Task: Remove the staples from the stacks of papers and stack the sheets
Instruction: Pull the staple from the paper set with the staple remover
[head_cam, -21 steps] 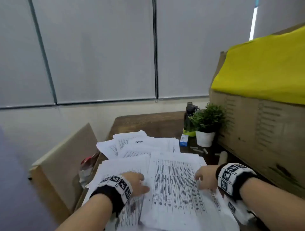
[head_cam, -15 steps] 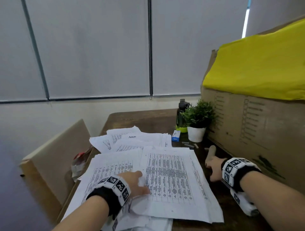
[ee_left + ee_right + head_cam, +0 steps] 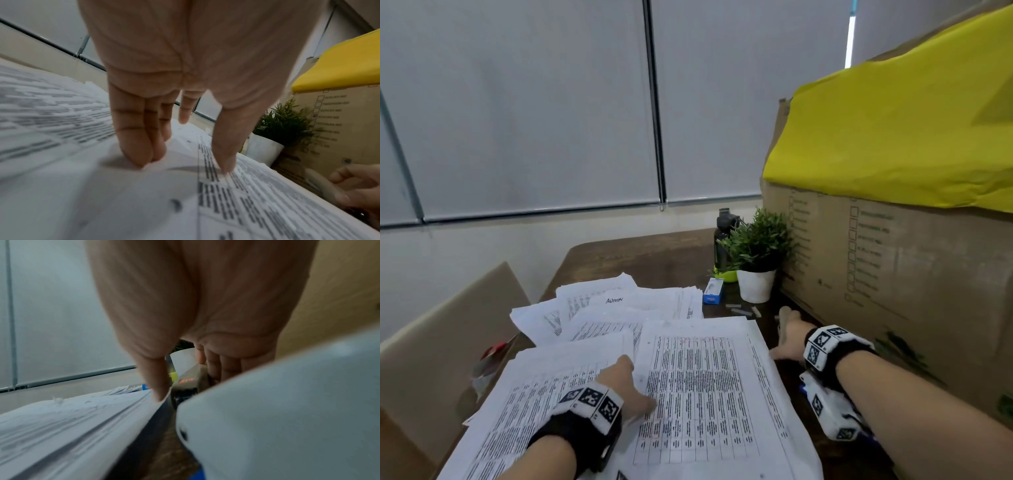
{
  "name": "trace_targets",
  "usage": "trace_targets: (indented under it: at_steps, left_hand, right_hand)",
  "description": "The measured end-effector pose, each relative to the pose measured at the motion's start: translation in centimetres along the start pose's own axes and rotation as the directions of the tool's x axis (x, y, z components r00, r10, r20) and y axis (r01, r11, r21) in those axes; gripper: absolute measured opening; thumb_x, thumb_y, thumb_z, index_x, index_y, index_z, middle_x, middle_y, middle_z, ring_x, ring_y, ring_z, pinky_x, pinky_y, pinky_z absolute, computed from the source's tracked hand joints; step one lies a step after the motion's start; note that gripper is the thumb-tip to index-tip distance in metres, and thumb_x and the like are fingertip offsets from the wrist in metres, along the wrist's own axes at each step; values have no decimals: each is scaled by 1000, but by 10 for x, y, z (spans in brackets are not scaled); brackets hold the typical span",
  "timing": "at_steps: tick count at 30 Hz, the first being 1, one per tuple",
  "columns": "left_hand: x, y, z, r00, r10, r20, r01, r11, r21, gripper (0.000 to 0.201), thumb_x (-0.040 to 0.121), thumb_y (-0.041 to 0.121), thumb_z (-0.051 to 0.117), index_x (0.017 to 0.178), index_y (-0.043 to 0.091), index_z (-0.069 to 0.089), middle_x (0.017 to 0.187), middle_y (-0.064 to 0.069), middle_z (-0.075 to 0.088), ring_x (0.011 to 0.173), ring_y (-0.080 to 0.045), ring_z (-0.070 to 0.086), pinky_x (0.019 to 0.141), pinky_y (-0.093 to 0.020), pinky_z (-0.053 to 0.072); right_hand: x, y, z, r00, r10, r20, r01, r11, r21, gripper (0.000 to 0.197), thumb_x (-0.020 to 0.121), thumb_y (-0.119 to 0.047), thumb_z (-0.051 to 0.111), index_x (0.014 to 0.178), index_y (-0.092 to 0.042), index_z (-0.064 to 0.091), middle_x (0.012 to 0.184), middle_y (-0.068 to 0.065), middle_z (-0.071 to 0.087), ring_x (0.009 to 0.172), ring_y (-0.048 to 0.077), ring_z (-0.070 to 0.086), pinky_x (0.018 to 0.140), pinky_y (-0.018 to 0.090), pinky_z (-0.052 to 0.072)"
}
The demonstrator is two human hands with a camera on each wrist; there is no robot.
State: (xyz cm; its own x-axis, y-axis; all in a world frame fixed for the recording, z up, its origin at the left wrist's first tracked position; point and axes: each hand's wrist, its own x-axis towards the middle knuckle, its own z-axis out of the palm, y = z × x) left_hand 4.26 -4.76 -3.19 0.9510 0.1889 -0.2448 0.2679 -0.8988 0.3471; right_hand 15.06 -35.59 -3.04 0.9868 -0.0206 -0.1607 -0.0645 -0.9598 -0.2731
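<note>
Far left of the printed stack [image 3: 709,387], off the table's [image 3: 640,253] edge, we see a beige board [image 3: 448,329] leaning and a red-and-clear wrapper [image 3: 489,356] tucked against it. Just left of the printed stack lie more loose sheets [image 3: 544,380], and behind it a fanned pile [image 3: 619,301] with "ADMIN" written on one page. Our left hand [image 3: 625,385] rests on the printed stack's left edge, fingers [image 3: 133,138] straight, tips pressing down on the paper, gripping nothing. The stack itself lies flat in front of us, its table of rows facing up. Just right of it, our right hand [image 3: 789,337] is on the dark tabletop, fingers curled around a beige stapler-like tool [image 3: 189,379]; its working end is blurred. Behind that hand, a small blue box [image 3: 713,291], a few staple strips [image 3: 739,310], a potted plant [image 3: 756,260] and a dark bottle [image 3: 724,240]. Farthest right stands a cardboard box [image 3: 893,274] with yellow paper [image 3: 893,137] draped on top.
</note>
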Motion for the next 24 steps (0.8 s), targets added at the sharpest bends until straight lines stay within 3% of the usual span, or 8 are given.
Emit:
trace_targets:
  at_steps: [4, 7, 11, 14, 16, 18, 20, 24]
  left_hand:
    - [2, 7, 5, 999, -29, 27, 30, 999, -41, 78, 72, 28, 81, 133, 18, 34, 100, 4, 56, 83, -14, 65, 73, -27, 59]
    - [-1, 6, 8, 995, -77, 57, 81, 995, -64, 63, 73, 19, 78, 121, 19, 38, 101, -1, 59, 86, -19, 70, 75, -32, 61]
    - [-5, 4, 6, 994, -96, 54, 101, 990, -95, 46, 82, 12, 69, 116, 18, 39, 100, -4, 61, 77, -18, 69, 60, -25, 56]
    - [-10, 0, 5, 999, -37, 28, 40, 995, -92, 53, 83, 15, 67, 129, 16, 40, 102, 0, 58, 83, -17, 65, 62, -24, 53]
    - [-22, -9, -1, 998, 24, 50, -15, 982, -188, 59, 81, 15, 70, 130, 18, 38, 93, 1, 60, 71, -13, 62, 54, -22, 48]
    - [-44, -22, -8, 991, 90, 103, -57, 957, -284, 60, 79, 14, 72, 128, 18, 39, 74, 0, 62, 54, -13, 58, 49, -24, 45]
    - [-71, -38, -16, 972, 162, 172, -115, 960, -257, 60, 76, 26, 75, 125, 24, 39, 71, 2, 64, 57, -14, 59, 55, -28, 47]
    - [-109, -91, -20, 953, 219, 208, -251, 957, 145, 82, 77, 51, 75, 140, 46, 23, 137, 13, 47, 124, -10, 51, 105, -27, 39]
  right_hand:
    - [-2, 0, -12, 995, 96, -31, -96, 995, 10, 75, 75, -27, 69, 132, -2, 28, 119, 13, 55, 102, 29, 60, 85, 37, 52]
    - [-8, 2, -16, 984, 155, 84, -173, 942, 288, 73, 74, -13, 71, 136, -1, 34, 104, 17, 62, 84, 29, 65, 72, 38, 58]
    - [-27, -2, -26, 985, 132, 107, -170, 700, 694, 41, 86, -1, 59, 126, 6, 49, 86, 21, 61, 62, 27, 64, 69, 43, 60]
    - [-51, -7, -48, 999, 51, 19, -35, 336, 941, 42, 93, -6, 54, 135, -4, 45, 104, 23, 61, 71, 30, 64, 60, 39, 61]
    - [-76, -14, -64, 997, -48, -63, 70, 172, 983, 35, 93, -15, 56, 127, -10, 52, 94, 14, 62, 71, 26, 61, 63, 36, 57]
    - [-106, -28, -73, 984, -147, -97, 137, 293, 946, 28, 87, -30, 65, 108, -12, 60, 80, 8, 59, 66, 21, 58, 64, 33, 52]
    - [-130, -41, -70, 974, -213, -75, 181, 537, 824, 29, 78, -37, 75, 86, -13, 62, 70, 3, 58, 60, 15, 54, 58, 26, 46]
    - [-154, -46, -23, 936, -282, 211, 152, 863, 482, 38, 62, -45, 86, 68, -16, 62, 63, -3, 61, 56, 9, 57, 57, 20, 46]
